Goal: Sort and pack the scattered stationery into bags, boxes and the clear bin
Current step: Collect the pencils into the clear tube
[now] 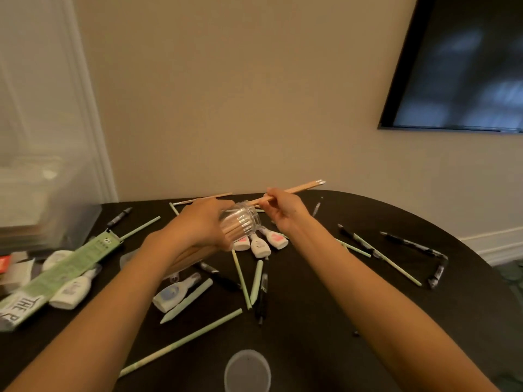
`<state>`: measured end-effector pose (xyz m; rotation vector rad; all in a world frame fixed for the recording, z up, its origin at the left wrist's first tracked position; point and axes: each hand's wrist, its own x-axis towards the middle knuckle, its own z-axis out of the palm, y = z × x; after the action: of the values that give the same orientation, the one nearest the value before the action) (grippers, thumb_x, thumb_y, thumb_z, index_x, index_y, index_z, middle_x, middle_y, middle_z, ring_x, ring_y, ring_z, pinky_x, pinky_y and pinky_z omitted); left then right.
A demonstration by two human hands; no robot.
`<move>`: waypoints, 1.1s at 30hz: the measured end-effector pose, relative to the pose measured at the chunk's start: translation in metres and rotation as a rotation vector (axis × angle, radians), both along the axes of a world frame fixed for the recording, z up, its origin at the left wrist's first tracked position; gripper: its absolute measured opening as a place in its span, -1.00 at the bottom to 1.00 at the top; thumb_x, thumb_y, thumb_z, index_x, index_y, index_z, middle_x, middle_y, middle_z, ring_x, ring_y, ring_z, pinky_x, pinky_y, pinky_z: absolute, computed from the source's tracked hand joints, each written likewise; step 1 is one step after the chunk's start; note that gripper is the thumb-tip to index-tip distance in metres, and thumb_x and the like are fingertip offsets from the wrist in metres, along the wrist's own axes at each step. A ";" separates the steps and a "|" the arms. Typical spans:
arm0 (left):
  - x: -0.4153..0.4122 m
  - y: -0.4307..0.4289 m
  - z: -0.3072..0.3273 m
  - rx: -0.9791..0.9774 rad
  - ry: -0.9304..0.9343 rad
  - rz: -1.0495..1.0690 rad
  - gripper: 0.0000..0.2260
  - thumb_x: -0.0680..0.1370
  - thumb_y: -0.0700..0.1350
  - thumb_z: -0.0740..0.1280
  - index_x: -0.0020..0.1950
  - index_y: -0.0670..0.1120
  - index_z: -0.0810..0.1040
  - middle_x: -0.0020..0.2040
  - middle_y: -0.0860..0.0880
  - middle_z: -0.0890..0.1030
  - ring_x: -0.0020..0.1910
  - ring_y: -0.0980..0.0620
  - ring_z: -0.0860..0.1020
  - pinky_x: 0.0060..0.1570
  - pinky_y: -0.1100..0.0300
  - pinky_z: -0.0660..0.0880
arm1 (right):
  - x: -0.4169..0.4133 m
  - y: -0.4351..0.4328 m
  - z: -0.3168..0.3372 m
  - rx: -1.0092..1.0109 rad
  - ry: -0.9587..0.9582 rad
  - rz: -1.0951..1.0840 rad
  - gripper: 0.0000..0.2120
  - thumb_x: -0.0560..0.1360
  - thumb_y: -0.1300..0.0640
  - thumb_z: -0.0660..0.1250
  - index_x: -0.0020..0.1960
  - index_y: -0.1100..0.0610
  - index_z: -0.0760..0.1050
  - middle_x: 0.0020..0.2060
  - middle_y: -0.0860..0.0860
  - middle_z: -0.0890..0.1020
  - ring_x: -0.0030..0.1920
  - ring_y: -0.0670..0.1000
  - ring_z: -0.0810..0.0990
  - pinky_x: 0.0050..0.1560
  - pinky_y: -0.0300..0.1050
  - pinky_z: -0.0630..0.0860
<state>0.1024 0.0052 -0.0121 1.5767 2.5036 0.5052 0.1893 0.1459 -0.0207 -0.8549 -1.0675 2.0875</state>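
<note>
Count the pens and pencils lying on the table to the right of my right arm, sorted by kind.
Green pencils: 2
Pens: 4
Total: 6

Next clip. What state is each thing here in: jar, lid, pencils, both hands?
clear jar: uncapped, tipped sideways, wooden pencils inside.
left hand: grips the jar.
right hand: pinches raised wooden pencils at the jar's mouth.
round lid: lying loose on the table.
green pencils: scattered flat on the table.
</note>
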 end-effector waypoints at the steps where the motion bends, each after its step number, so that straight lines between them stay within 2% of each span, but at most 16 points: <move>1: -0.002 -0.004 -0.001 -0.002 0.002 0.000 -0.31 0.33 -0.08 0.50 0.39 0.13 0.30 0.19 0.02 0.49 -0.01 0.11 0.35 -0.05 0.19 0.33 | -0.002 -0.002 -0.001 -0.015 0.007 -0.010 -0.87 0.54 0.31 0.24 -0.19 0.27 0.43 -0.32 0.12 0.48 -0.44 -0.06 0.51 -0.56 -0.36 0.44; 6: -0.006 -0.009 -0.003 0.014 0.016 -0.002 -0.31 0.33 -0.08 0.50 0.40 0.11 0.29 0.20 0.01 0.50 -0.03 0.11 0.35 -0.07 0.19 0.33 | -0.005 -0.013 -0.004 -0.089 0.053 0.099 -0.87 0.54 0.32 0.23 -0.19 0.27 0.43 -0.31 0.11 0.45 -0.39 -0.06 0.45 -0.58 -0.36 0.42; 8: -0.006 -0.006 -0.005 0.012 0.018 -0.011 -0.30 0.32 -0.07 0.50 0.40 0.10 0.28 0.20 0.01 0.49 -0.01 0.10 0.38 -0.07 0.20 0.33 | -0.009 -0.017 -0.005 0.027 -0.026 0.136 -0.86 0.54 0.30 0.24 -0.20 0.25 0.44 -0.32 0.09 0.48 -0.35 -0.06 0.47 -0.47 -0.30 0.49; 11: -0.005 0.001 -0.009 0.023 0.038 0.010 -0.28 0.30 -0.05 0.52 0.39 0.11 0.30 0.20 0.01 0.51 0.02 0.07 0.43 -0.07 0.19 0.36 | -0.014 -0.020 -0.010 0.344 -0.236 0.086 -0.88 0.53 0.21 0.27 -0.19 0.17 0.45 -0.31 0.06 0.53 -0.32 -0.03 0.52 -0.28 -0.20 0.50; 13: -0.005 0.003 -0.012 0.073 0.044 0.055 -0.33 0.29 -0.05 0.52 0.35 0.07 0.35 0.19 -0.01 0.52 0.06 0.02 0.48 -0.07 0.18 0.38 | -0.014 -0.023 -0.012 0.424 -0.259 0.127 -0.92 0.53 0.18 0.27 -0.14 0.13 0.46 -0.25 0.05 0.55 -0.25 -0.03 0.54 -0.22 -0.17 0.50; 15: -0.006 0.003 -0.015 0.123 0.038 0.087 -0.36 0.29 -0.04 0.52 0.32 0.03 0.38 0.19 -0.03 0.53 0.09 -0.01 0.48 -0.07 0.18 0.37 | -0.012 -0.024 -0.011 0.433 -0.196 0.148 -0.95 0.51 0.21 0.26 -0.11 0.10 0.46 -0.21 0.04 0.54 -0.20 -0.05 0.53 -0.23 -0.19 0.49; 18: -0.007 0.003 -0.016 0.140 0.024 0.087 -0.36 0.29 -0.02 0.53 0.32 0.01 0.38 0.20 -0.03 0.52 0.04 0.02 0.45 -0.08 0.19 0.35 | -0.010 -0.018 -0.010 0.414 0.039 -0.044 -0.84 0.48 0.30 0.24 0.01 0.11 0.42 -0.21 0.04 0.51 -0.23 -0.07 0.53 -0.34 -0.25 0.50; 20: -0.007 0.004 -0.015 0.122 0.038 0.081 -0.36 0.28 -0.01 0.52 0.31 0.00 0.39 0.18 -0.03 0.52 -0.04 0.07 0.40 -0.11 0.18 0.36 | -0.011 -0.013 -0.007 0.319 0.114 -0.164 -0.95 0.52 0.23 0.21 -0.06 0.14 0.44 -0.26 0.06 0.53 -0.26 -0.04 0.55 -0.30 -0.21 0.52; 22: -0.007 0.006 -0.014 0.112 0.050 0.094 -0.36 0.28 0.00 0.53 0.32 0.00 0.38 0.18 -0.03 0.52 -0.07 0.08 0.37 -0.12 0.18 0.35 | -0.013 -0.010 -0.007 0.265 0.055 -0.165 -0.78 0.57 0.16 0.14 -0.21 0.16 0.44 -0.32 0.06 0.55 -0.28 -0.04 0.55 -0.27 -0.20 0.51; 24: -0.009 0.008 -0.014 0.120 0.050 0.110 -0.34 0.28 -0.01 0.53 0.33 0.01 0.38 0.19 -0.04 0.52 -0.03 0.05 0.42 -0.13 0.17 0.36 | -0.017 -0.016 -0.010 0.313 -0.097 -0.023 -0.76 0.57 0.15 0.13 -0.24 0.15 0.43 -0.34 0.04 0.54 -0.29 -0.06 0.52 -0.27 -0.23 0.46; 25: -0.010 0.009 -0.014 0.125 0.051 0.120 -0.32 0.28 -0.02 0.53 0.35 0.01 0.36 0.20 -0.04 0.52 0.02 0.01 0.45 -0.13 0.17 0.36 | -0.020 -0.020 -0.014 0.340 -0.145 0.074 -0.79 0.56 0.15 0.15 -0.22 0.14 0.45 -0.34 0.02 0.55 -0.29 -0.07 0.51 -0.26 -0.24 0.45; 27: -0.012 0.009 -0.014 0.125 0.054 0.139 -0.30 0.28 -0.03 0.53 0.37 0.02 0.35 0.20 -0.05 0.52 0.08 -0.02 0.48 -0.11 0.17 0.36 | -0.025 -0.024 -0.022 0.328 -0.111 0.176 -0.83 0.54 0.14 0.18 -0.18 0.12 0.49 -0.36 -0.02 0.59 -0.27 -0.07 0.53 -0.29 -0.25 0.46; 28: -0.014 0.008 -0.014 0.118 0.056 0.146 -0.31 0.28 -0.02 0.53 0.36 0.02 0.35 0.20 -0.05 0.52 0.09 -0.03 0.49 -0.10 0.16 0.36 | -0.025 -0.023 -0.025 0.295 -0.047 0.153 -0.85 0.54 0.14 0.19 -0.15 0.12 0.49 -0.35 -0.03 0.60 -0.25 -0.07 0.54 -0.29 -0.26 0.49; 30: -0.018 0.007 -0.014 0.093 0.057 0.165 -0.32 0.29 -0.02 0.53 0.35 0.01 0.36 0.21 -0.05 0.51 0.12 -0.04 0.48 -0.10 0.16 0.37 | -0.024 -0.014 -0.028 0.268 0.048 0.057 -0.89 0.55 0.16 0.18 0.00 0.14 0.45 -0.19 0.02 0.60 -0.16 -0.05 0.58 -0.16 -0.21 0.53; 32: -0.023 0.007 -0.014 0.068 0.045 0.186 -0.34 0.30 -0.04 0.52 0.34 0.00 0.36 0.21 -0.06 0.50 0.12 -0.04 0.48 -0.10 0.15 0.37 | -0.023 -0.006 -0.031 0.392 0.024 0.088 -0.83 0.57 0.18 0.13 0.14 0.11 0.40 -0.07 0.01 0.58 -0.07 -0.04 0.58 -0.07 -0.19 0.52; 33: -0.024 0.008 -0.014 0.061 0.039 0.194 -0.35 0.30 -0.05 0.52 0.34 0.00 0.36 0.21 -0.06 0.50 0.12 -0.04 0.48 -0.10 0.15 0.38 | -0.022 -0.007 -0.033 0.487 -0.013 0.151 -0.81 0.57 0.16 0.11 0.12 0.09 0.44 -0.07 -0.01 0.59 -0.05 -0.06 0.58 -0.08 -0.22 0.50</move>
<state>0.0788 0.0133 -0.0263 1.3835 2.7111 0.5857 0.1668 0.1388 -0.0532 -0.5575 -1.5999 1.8144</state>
